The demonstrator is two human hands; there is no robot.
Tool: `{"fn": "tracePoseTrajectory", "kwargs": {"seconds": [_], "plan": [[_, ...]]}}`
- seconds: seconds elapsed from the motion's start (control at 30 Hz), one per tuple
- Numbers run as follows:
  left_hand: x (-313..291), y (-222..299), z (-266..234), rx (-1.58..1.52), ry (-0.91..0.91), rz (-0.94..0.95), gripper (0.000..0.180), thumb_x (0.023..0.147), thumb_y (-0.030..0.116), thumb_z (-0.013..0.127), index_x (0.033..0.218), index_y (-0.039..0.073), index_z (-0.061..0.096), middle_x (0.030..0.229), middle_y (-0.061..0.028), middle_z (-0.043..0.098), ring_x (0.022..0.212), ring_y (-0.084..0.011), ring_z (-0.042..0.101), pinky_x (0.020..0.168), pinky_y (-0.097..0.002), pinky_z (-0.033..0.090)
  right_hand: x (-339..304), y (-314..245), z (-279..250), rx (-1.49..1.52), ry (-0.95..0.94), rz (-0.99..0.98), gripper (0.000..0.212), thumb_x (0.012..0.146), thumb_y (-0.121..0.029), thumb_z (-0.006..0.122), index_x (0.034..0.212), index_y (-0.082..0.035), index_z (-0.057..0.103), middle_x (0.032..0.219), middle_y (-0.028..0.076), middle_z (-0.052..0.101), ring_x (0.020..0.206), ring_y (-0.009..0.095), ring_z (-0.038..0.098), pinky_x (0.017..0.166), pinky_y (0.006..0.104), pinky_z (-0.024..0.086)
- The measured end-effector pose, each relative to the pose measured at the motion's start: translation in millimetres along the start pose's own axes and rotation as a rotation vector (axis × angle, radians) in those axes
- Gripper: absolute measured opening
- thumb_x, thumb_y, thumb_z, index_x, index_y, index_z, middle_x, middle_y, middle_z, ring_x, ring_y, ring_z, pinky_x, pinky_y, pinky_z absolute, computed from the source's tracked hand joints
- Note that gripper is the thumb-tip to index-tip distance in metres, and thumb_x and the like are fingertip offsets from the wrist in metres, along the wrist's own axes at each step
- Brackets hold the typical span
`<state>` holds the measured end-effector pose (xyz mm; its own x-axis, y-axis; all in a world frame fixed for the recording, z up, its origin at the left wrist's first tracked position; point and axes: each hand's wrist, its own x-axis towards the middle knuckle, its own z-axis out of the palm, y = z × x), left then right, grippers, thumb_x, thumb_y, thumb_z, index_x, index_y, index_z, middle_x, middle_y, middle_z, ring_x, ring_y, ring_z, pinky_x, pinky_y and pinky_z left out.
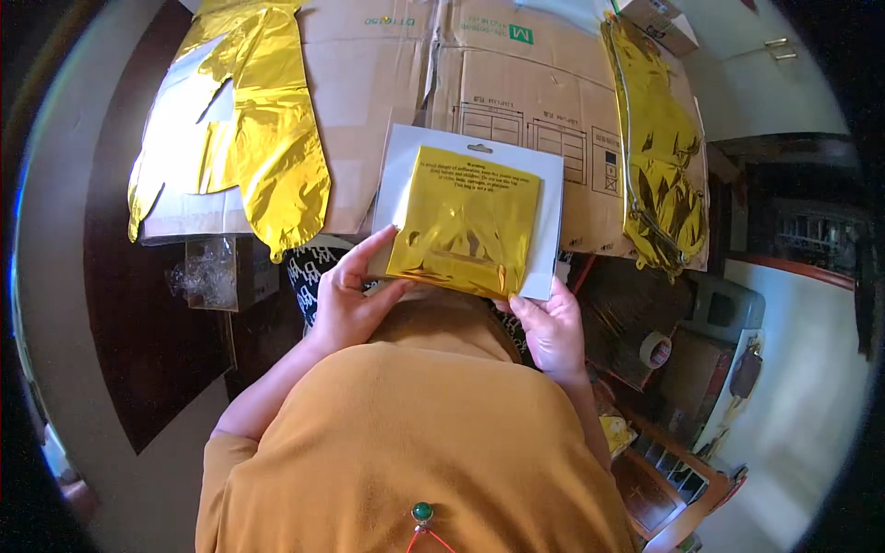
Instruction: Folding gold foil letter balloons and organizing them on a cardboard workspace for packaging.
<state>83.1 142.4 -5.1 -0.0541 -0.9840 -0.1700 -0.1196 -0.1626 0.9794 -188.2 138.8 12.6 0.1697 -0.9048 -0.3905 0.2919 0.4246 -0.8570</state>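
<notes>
Between my two hands, close to my body, is a clear plastic package (546,212) with a white backing card and a hang hole at its top. A folded gold foil balloon (468,217) shows through its front, below some printed text. My left hand (348,293) pinches the package's lower left edge, thumb in front and fingers partly behind. My right hand (551,323) grips the lower right corner, thumb near the gold foil. The fingers behind the package are hidden.
Flattened cardboard (369,83) covers the work surface. Flat gold foil balloons (277,138) lie at the left, and more gold foil (659,147) lies along the right edge. A tape roll (655,350) sits lower right, near a wooden chair (664,498). A carton (221,272) stands below left.
</notes>
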Motion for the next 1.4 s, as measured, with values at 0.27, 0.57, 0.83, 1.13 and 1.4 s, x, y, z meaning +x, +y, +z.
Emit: {"fn": "tracePoseTrajectory", "kwargs": {"seconds": [0.27, 0.57, 0.83, 1.13, 1.4], "plan": [[11.1, 20.6, 3.0, -0.334, 0.002, 0.028, 0.093, 0.082, -0.014, 0.069, 0.156, 0.007, 0.018, 0.118, -0.0093, 0.060, 0.112, -0.0178, 0.061, 0.099, -0.0314, 0.049, 8.3, 7.8, -21.8, 0.167, -0.203, 0.107, 0.035, 0.091, -0.003, 0.065, 0.125, 0.002, 0.057, 0.117, 0.013, 0.067, 0.104, 0.022, 0.066, 0.091, 0.0350, 0.054], [5.9, 13.1, 8.6, -0.294, -0.060, -0.103, 0.085, 0.085, -0.011, 0.067, 0.155, 0.008, 0.023, 0.096, -0.0037, 0.065, 0.090, -0.0078, 0.060, 0.075, -0.0216, 0.048, 5.7, 11.0, -6.4, -0.222, 0.188, -0.192, 0.046, 0.088, -0.006, 0.074, 0.126, 0.003, 0.050, 0.111, 0.008, 0.066, 0.097, 0.013, 0.063, 0.089, 0.0280, 0.051], [8.0, 5.8, 6.6, -0.193, -0.085, -0.063, 0.082, 0.085, -0.010, 0.068, 0.154, 0.006, 0.027, 0.113, -0.0080, 0.064, 0.103, -0.0124, 0.060, 0.090, -0.0276, 0.048, 9.1, 10.7, -2.1, -0.190, 0.015, -0.377, 0.092, 0.084, 0.002, 0.073, 0.154, 0.003, 0.014, 0.147, 0.017, 0.041, 0.130, 0.025, 0.048, 0.109, 0.0382, 0.042], [7.5, 3.4, 8.3, -0.278, -0.081, -0.050, 0.076, 0.086, -0.011, 0.066, 0.152, 0.003, 0.032, 0.131, -0.0102, 0.061, 0.113, -0.0133, 0.060, 0.098, -0.0291, 0.048, 5.9, 0.5, 6.1, -0.015, -0.047, -0.324, 0.089, 0.085, 0.007, 0.069, 0.155, 0.001, 0.014, 0.146, 0.016, 0.043, 0.128, 0.024, 0.051, 0.106, 0.0386, 0.045], [7.1, 5.3, 13.3, -0.187, -0.067, -0.005, 0.074, 0.087, -0.011, 0.065, 0.152, 0.002, 0.033, 0.130, -0.0104, 0.062, 0.111, -0.0128, 0.061, 0.095, -0.0267, 0.049, 5.0, -0.6, 6.8, -0.157, 0.042, -0.357, 0.096, 0.083, 0.010, 0.069, 0.156, -0.001, 0.009, 0.151, 0.019, 0.036, 0.135, 0.026, 0.044, 0.112, 0.0414, 0.038]]}}
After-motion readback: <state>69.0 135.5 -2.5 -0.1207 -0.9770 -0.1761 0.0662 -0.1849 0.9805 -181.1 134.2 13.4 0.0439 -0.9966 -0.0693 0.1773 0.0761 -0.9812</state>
